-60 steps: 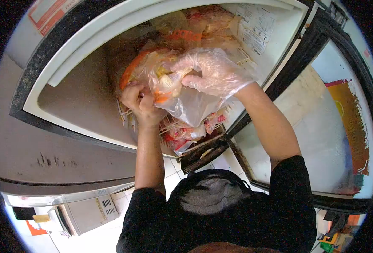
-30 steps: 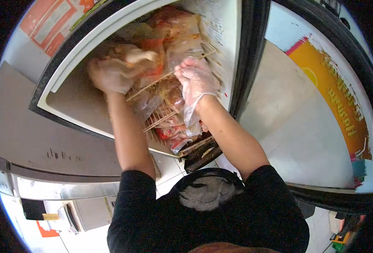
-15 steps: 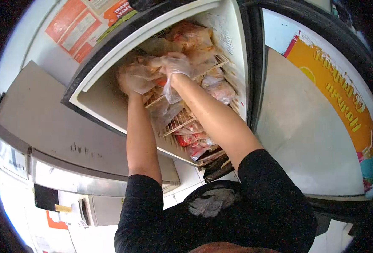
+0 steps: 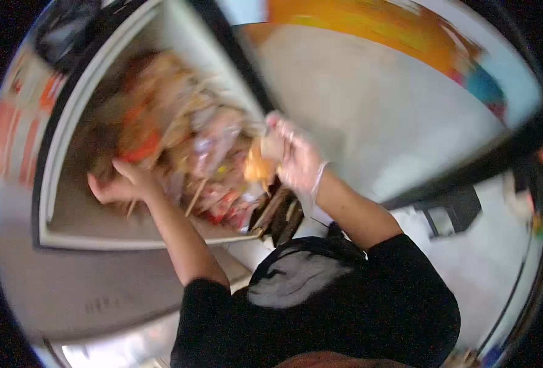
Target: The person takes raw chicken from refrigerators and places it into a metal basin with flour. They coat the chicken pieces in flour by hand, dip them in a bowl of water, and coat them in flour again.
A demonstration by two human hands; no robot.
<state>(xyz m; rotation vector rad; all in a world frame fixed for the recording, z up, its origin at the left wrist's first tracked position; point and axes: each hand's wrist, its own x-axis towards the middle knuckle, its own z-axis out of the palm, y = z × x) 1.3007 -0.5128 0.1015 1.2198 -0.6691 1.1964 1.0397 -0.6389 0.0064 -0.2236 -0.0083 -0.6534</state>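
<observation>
My right hand (image 4: 296, 156), in a clear plastic glove, is closed around an orange-yellow piece of chicken (image 4: 259, 167) at the right side of the chiller's opening. Inside the chiller (image 4: 69, 132), my left hand (image 4: 121, 181) is near the shelves, thumb and fingers apart, holding nothing I can see. Behind the hands, bagged raw meat (image 4: 213, 138) lies on wire shelves, smeared by motion. An orange-red patch (image 4: 139, 147) shows among the contents above my left hand.
The chiller door (image 4: 345, 92) stands wide open on the right, with an orange printed strip along its far side. A dark frame (image 4: 240, 55) runs along the chiller's right side. White floor (image 4: 449, 245) and a black object (image 4: 452, 211) are at lower right.
My hands, together at the upper shelf before, have separated. The right has come out to the right with a chicken piece; the left has moved down and left. The view has swung right.
</observation>
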